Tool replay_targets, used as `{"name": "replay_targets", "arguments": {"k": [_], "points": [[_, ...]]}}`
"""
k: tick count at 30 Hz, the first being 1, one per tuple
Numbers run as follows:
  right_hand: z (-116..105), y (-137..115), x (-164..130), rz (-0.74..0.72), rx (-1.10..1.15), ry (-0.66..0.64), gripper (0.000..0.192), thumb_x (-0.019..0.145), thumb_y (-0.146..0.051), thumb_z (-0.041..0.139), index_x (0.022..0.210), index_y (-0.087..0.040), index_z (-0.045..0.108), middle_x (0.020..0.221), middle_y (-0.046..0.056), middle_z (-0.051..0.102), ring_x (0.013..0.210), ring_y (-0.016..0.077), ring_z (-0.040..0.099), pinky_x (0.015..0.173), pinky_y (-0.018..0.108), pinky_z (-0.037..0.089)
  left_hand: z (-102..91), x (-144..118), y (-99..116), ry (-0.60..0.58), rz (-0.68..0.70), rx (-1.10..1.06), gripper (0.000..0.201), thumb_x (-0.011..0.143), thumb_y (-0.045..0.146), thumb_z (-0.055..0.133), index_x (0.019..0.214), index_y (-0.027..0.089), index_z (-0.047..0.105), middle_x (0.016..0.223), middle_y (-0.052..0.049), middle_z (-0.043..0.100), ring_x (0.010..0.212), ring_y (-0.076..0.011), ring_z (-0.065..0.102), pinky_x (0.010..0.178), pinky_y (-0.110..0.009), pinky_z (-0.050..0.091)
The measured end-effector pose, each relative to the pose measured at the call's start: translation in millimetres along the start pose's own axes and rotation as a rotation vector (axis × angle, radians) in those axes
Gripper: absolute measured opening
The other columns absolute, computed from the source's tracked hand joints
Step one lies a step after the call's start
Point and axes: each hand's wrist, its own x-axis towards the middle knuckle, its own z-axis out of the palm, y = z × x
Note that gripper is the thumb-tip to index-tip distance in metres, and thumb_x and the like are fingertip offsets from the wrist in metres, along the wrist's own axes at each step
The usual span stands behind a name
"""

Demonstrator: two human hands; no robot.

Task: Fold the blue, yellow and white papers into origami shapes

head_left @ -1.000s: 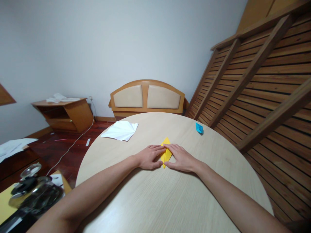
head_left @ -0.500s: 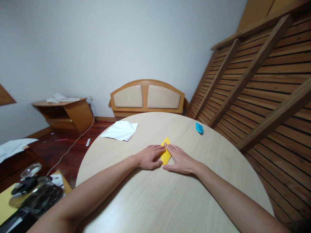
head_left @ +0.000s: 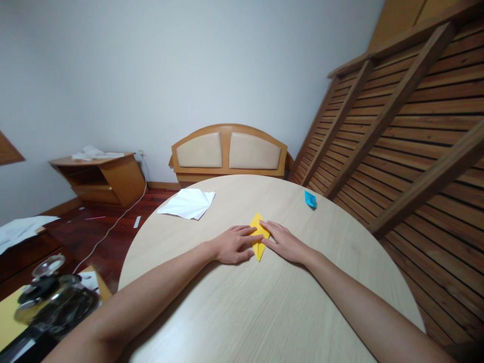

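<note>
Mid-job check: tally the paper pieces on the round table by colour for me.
Yellow paper: 1, under the fingers of both hands
White paper: 1
Blue paper: 1
Total: 3

– Round table [head_left: 249, 307]?
– Pale wood grain, smooth, low sheen.
– Yellow folded piece [head_left: 259, 247]?
– Paper, matt, creased.
– White sheet [head_left: 187, 203]?
– Likewise paper, matt, creased.
– Floor [head_left: 115, 247]?
– Dark reddish wood, glossy.
– Slatted frame [head_left: 427, 143]?
– Unpainted-looking wood, knotty, matt.
</note>
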Motion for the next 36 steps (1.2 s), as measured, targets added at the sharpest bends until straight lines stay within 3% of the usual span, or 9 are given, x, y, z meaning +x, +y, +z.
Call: {"name": "replay_targets", "arguments": {"k": [7,14,19,28,36], "points": [[0,4,4,0.043,-0.005,0.112,0.045,0.096,-0.037,0.052,0.138,-0.019,0.052,0.135,0.013,0.059,0.129,0.0277,0.050,0.109,0.047,0.039,-0.6,0,-2,-0.019,0.015,0.005,0.052,0.095,0.042,0.052,0.144,0.026,0.050,0.156,-0.012,0.038,0.142,-0.0333,0.038,0.117,-0.051,0.030],[-4,-2,11,0.125,-0.046,0.195,0.018,0.094,-0.029,0.054,0.106,-0.019,0.064,0.112,0.009,0.067,0.108,0.0254,0.059,0.096,0.041,0.045,-3.2,0,-1,-0.024,0.010,-0.001,0.051,0.095,0.042,0.052,0.143,0.026,0.052,0.156,-0.012,0.039,0.142,-0.0329,0.037,0.117,-0.051,0.030],[-5,-7,14,0.145,-0.093,0.238,0.011,0.092,-0.028,0.057,0.090,-0.021,0.065,0.101,0.006,0.068,0.100,0.0233,0.060,0.091,0.038,0.045,-2.9,0,-1,-0.027,0.012,-0.007,0.051,0.094,0.041,0.053,0.143,0.026,0.053,0.156,-0.012,0.038,0.143,-0.0330,0.037,0.117,-0.051,0.030],[-5,-12,9,0.149,-0.099,0.239,0.028,0.087,-0.049,0.063,0.091,-0.022,0.064,0.103,0.007,0.067,0.100,0.0257,0.060,0.088,0.040,0.046,-4.8,0,-1,-0.035,0.084,-0.036,0.048,0.096,0.041,0.050,0.142,0.027,0.054,0.154,-0.010,0.041,0.143,-0.0309,0.038,0.117,-0.050,0.030],[-4,-1,7,0.181,-0.072,0.192,0.025,0.089,-0.040,0.062,0.105,-0.022,0.067,0.118,0.010,0.064,0.111,0.0282,0.058,0.097,0.045,0.045,-5.1,1,0,-0.026,0.078,-0.037,0.049,0.094,0.041,0.053,0.141,0.027,0.054,0.154,-0.010,0.042,0.142,-0.0301,0.040,0.117,-0.049,0.030]]}}
